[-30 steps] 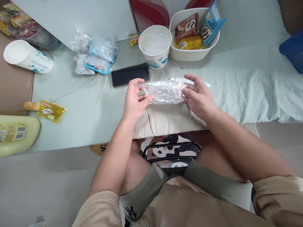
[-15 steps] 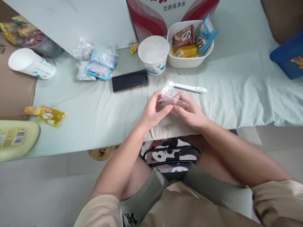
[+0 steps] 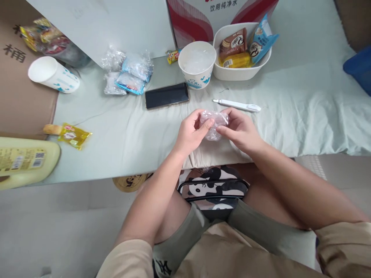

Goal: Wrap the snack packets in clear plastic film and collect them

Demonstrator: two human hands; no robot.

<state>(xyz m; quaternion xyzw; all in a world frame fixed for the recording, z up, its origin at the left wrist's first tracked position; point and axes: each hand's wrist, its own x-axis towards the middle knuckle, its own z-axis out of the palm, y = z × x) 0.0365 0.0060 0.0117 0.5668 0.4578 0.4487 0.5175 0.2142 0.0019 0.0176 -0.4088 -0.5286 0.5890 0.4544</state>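
Note:
A crumpled clear plastic wrapper (image 3: 213, 120) is held between both hands near the table's front edge. My left hand (image 3: 193, 130) grips its left side, thumb pressed on top. My right hand (image 3: 241, 129) pinches its right side with thumb and fingers. Just beyond them lies a white utility knife (image 3: 237, 105) with its tip pointing left. Behind the knife stands a paper cup (image 3: 197, 63) filled with clear, crinkled plastic. A black phone (image 3: 167, 95) lies flat to the left of the cup.
A white bin (image 3: 242, 74) holds several packaged snacks. Clear and blue packets (image 3: 130, 75) are piled at back left. Another paper cup (image 3: 54, 75) lies tilted near a cardboard box (image 3: 23, 96). A yellow-wrapped snack (image 3: 74, 135) and a pale yellow jug (image 3: 29, 160) are at left.
The plastic, spread as a thin sheet before, is now bunched into a rounded crumple between my hands. The whole view has shifted slightly, with table items appearing further right.

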